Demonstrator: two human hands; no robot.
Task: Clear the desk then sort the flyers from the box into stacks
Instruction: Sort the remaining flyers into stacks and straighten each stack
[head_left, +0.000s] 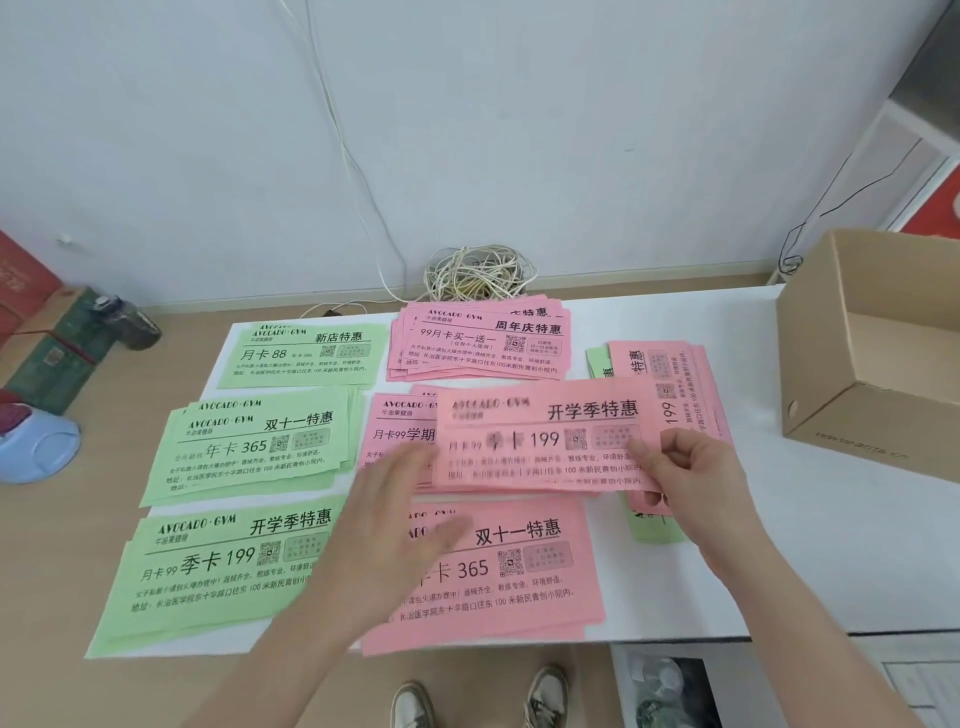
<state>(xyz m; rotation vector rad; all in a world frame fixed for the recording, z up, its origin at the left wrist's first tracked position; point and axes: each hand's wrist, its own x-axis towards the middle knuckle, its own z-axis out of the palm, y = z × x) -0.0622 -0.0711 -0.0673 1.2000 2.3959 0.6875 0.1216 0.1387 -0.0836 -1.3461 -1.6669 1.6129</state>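
Over the desk (727, 571), the right hand (691, 467) pinches the edge of one pink flyer (545, 436) above the sorted stacks.
Nearest lie a green stack (208, 566) and a pink stack (519, 571) side by side; the blurred left hand (395, 514), fingers straight and holding nothing, reaches over the pink one. Behind sit a second green stack (249, 447) and a second pink stack (400, 431), partly covered by the held flyer. Farther back are a third green stack (306, 356), a third pink stack (483, 338) and, rightward, a mixed pile (670, 374) turned sideways. An open cardboard box (872, 353) stands at the far right.
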